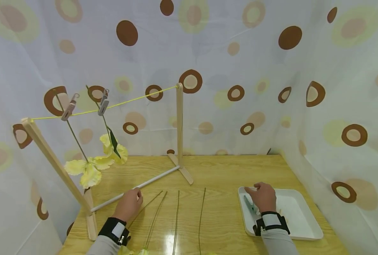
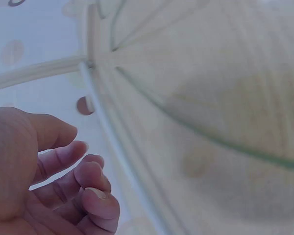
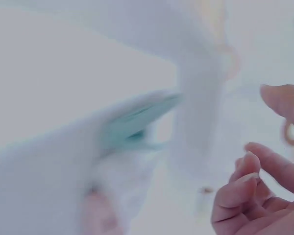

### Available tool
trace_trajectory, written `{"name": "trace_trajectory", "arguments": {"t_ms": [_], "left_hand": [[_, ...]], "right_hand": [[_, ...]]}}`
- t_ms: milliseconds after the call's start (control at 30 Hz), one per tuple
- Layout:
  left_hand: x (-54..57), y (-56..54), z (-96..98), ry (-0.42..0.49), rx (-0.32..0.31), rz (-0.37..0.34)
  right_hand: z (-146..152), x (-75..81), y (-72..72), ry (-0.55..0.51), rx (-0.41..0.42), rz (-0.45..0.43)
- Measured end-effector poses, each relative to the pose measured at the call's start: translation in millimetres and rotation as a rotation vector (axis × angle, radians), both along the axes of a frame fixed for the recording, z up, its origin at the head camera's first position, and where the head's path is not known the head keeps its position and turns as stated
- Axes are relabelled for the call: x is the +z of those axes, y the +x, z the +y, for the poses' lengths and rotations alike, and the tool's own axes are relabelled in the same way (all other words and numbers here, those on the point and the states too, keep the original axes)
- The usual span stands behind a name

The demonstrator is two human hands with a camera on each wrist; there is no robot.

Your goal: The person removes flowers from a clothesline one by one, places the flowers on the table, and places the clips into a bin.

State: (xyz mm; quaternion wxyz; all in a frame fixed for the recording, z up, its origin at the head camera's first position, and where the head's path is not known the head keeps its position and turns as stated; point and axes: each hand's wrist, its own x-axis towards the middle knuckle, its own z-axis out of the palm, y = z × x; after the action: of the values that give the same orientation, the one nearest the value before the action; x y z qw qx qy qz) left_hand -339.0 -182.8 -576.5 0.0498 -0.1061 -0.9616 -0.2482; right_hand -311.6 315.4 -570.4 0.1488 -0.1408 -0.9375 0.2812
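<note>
- As the left hand [image 1: 129, 205] hangs near the white rod [image 1: 158, 177], its fingers curl loosely round nothing, with a narrow gap between thumb and forefinger.
- Just to the right of those fingers, four thin stems [image 1: 177, 216] lie on the wooden table [image 1: 227, 173], the leftmost closest; whether it touches the hand I can't tell.
- Beyond the left fingers and higher up, two yellow flowers [image 1: 90, 175] hang heads down, their stems gripped by clothespins [image 1: 103, 107] on a yellow cord [image 1: 135, 100].
- Over the left part of the white tray [image 1: 303, 212], the right hand [image 1: 264, 198] holds nothing I can see, its thumb standing wide of the bent fingers.
- Below the right fingers, slightly leftward, a teal-green object [image 1: 248, 204] lies in the tray, too blurred up close to name.
</note>
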Motion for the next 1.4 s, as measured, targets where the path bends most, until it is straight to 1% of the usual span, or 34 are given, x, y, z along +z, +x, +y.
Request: {"name": "trace_trajectory", "arguments": {"t_ms": [133, 267, 300, 533, 633, 767, 900, 1000, 1100, 1200, 1300, 1400], "left_hand": [[23.9, -7.6, -2.8, 0.047, 0.027, 0.062], [44.5, -14.4, -4.2, 0.063, 0.069, 0.108], [49.8, -15.4, -4.4, 0.070, 0.075, 0.132], [86.9, -22.6, -9.6, 0.146, 0.106, 0.387], [101.8, -26.9, -11.7, 0.188, 0.118, 0.473], [120.2, -31.3, -13.2, 0.226, 0.134, 0.584], [136.0, -32.9, -13.3, 0.260, 0.140, 0.671], [146.9, -32.9, -13.0, 0.294, 0.150, 0.710], [156.8, -34.0, -13.5, 0.336, 0.180, 0.747], [166.8, -36.1, -14.6, 0.387, 0.220, 0.766], [176.9, -38.2, -15.7, 0.414, 0.271, 0.747], [185.9, -41.5, -16.4, 0.409, 0.310, 0.709]], "right_hand": [[-18.5, 29.0, -16.8, -0.110, 0.026, 0.102], [-39.0, 49.3, -34.3, -0.149, 0.074, 0.222], [-45.1, 54.8, -38.1, -0.159, 0.091, 0.252], [-92.8, 98.9, -62.6, -0.252, 0.250, 0.468], [-115.1, 117.3, -74.2, -0.264, 0.323, 0.544], [-148.6, 147.1, -86.2, -0.274, 0.439, 0.617], [-182.6, 176.9, -96.1, -0.266, 0.560, 0.685], [-207.1, 196.8, -101.0, -0.271, 0.640, 0.711], [-231.5, 213.7, -105.2, -0.285, 0.711, 0.726], [-256.3, 227.5, -110.4, -0.293, 0.767, 0.740], [-280.9, 239.3, -114.9, -0.317, 0.823, 0.732], [-303.0, 248.5, -117.7, -0.351, 0.860, 0.683]]}}
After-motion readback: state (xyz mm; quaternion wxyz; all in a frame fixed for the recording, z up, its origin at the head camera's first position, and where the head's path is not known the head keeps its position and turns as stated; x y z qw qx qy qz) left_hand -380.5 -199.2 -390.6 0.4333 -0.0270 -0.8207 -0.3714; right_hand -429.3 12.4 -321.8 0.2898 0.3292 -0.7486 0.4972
